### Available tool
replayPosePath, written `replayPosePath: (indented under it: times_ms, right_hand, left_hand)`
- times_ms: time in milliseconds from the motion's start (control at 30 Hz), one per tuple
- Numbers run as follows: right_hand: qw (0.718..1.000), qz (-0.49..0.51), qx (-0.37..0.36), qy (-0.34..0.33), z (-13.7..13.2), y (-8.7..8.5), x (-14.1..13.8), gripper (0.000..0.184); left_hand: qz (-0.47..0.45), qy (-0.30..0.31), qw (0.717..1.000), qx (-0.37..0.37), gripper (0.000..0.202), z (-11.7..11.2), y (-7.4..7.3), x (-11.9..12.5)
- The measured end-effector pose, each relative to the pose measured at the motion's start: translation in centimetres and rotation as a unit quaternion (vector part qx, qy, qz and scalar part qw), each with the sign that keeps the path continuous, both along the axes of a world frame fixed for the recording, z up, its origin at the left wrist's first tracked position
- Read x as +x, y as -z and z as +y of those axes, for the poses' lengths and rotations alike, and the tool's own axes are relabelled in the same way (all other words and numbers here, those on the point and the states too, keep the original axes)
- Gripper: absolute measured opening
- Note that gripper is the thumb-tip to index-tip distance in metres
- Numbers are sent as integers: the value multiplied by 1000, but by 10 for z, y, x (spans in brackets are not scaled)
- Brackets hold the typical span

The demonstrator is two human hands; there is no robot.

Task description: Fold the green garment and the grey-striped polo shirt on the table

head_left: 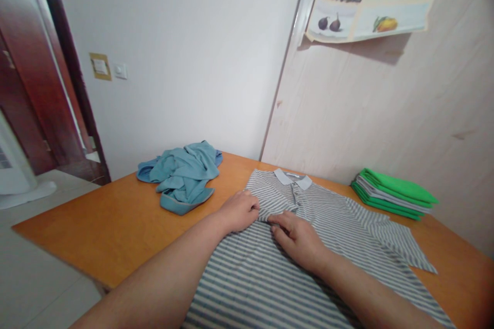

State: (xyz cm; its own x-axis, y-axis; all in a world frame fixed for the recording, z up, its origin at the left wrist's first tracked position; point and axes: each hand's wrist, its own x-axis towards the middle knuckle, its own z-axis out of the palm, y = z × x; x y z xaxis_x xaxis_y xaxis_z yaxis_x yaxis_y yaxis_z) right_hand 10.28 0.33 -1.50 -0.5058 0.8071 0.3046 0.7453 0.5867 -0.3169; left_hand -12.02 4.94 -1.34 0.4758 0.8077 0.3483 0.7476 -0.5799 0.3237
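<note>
A grey-and-white striped polo shirt (324,211) with a plain light-grey collar lies spread on the wooden table, collar toward the wall. One short sleeve stretches out to the right; at the left, the sleeve is folded in over the chest. My left hand (241,211) is closed, its curled fingers gripping the cloth at the left edge of the fold. Just right of it, my right hand (296,236) pinches the fold's near edge between thumb and fingers. The fingertips of both hands are partly hidden.
A crumpled blue-green garment (187,169) lies at the table's back left. At the back right sits a stack of folded green and grey clothes (393,193). The wooden table (96,231) meets the wall behind; a white appliance base (27,190) stands on the floor at left.
</note>
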Motion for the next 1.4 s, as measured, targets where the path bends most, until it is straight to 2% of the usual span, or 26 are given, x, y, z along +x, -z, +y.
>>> replayPosePath:
  times_ms: [333,567,667,733,800,867,967,1133,1300,1400]
  right_hand:
    - [998,-51,-43,-1,6,-9,-1,31]
    - [996,-15,-74,-37,7,-10,9,27]
    - [993,26,-111,-44,11,-11,14,26]
    - [989,74,-125,-8,21,-11,20,26]
    - [984,115,-113,79,36,-9,30,25]
    - [967,121,-99,201,53,-6,40,25]
    - [951,103,-101,275,73,-2,54,25]
    - [945,52,-111,304,87,0,56,23]
    - [946,19,-113,302,95,0,48,11]
    - [944,8,-114,308,98,1,48,12]
  left_hand:
    - [1,-5,1000,-10,14,-3,-2,1]
    - [-3,-14,1000,-25,24,-9,-5,1]
    - [6,-18,999,-27,23,-10,-6,1]
    - [7,-22,999,-26,23,-10,-5,1]
    - [8,-25,999,-23,24,-10,-4,2]
    - [10,-26,999,-19,26,-9,-2,2]
    - [14,-31,999,-10,27,-9,-1,3]
    - [17,-27,999,-7,27,-11,-3,4]
    - [23,-36,999,-11,27,-11,-2,4]
    - [25,-43,999,-12,28,-11,-1,3]
